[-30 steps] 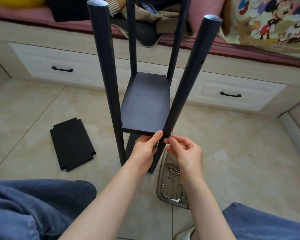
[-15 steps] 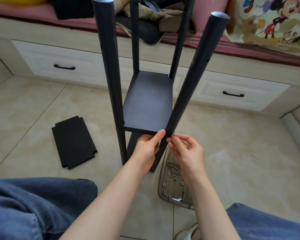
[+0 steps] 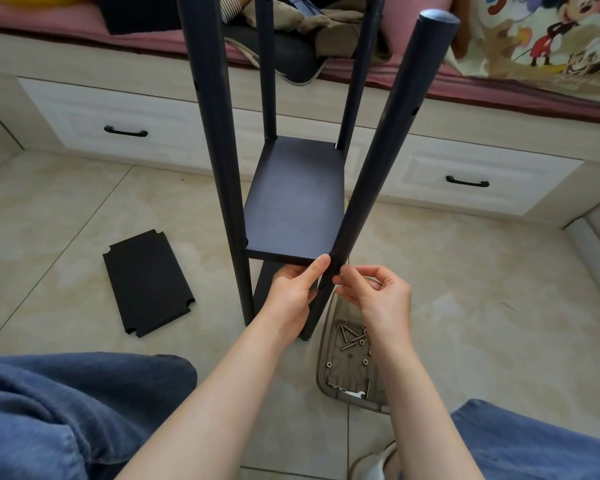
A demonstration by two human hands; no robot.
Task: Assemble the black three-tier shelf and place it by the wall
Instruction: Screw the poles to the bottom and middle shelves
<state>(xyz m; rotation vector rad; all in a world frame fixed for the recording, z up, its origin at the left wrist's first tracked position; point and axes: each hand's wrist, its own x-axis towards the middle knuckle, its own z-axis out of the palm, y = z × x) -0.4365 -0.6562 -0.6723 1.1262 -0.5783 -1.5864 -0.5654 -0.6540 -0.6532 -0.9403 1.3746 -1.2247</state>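
The black shelf frame stands upright on the tiled floor with several round posts. Its middle board [image 3: 297, 202] sits between them, and a lower board shows beneath it. My left hand [image 3: 293, 292] holds the near edge of the middle board from below, thumb on the front edge beside the near right post [image 3: 388, 140]. My right hand [image 3: 374, 292] pinches something small against that post at board height; the piece is hidden by my fingers. A loose black board [image 3: 148, 282] with notched corners lies flat on the floor to the left.
A clear plastic tray [image 3: 326, 386] holding several screws and washers lies on the floor under my right wrist. White drawers [image 3: 125, 123] under a pink-cushioned bench run along the back. My jeans-clad knees fill the bottom corners.
The view has shifted slightly. My right hand's fingertips have stayed at the near right post by the board's corner; my left hand has kept its hold.
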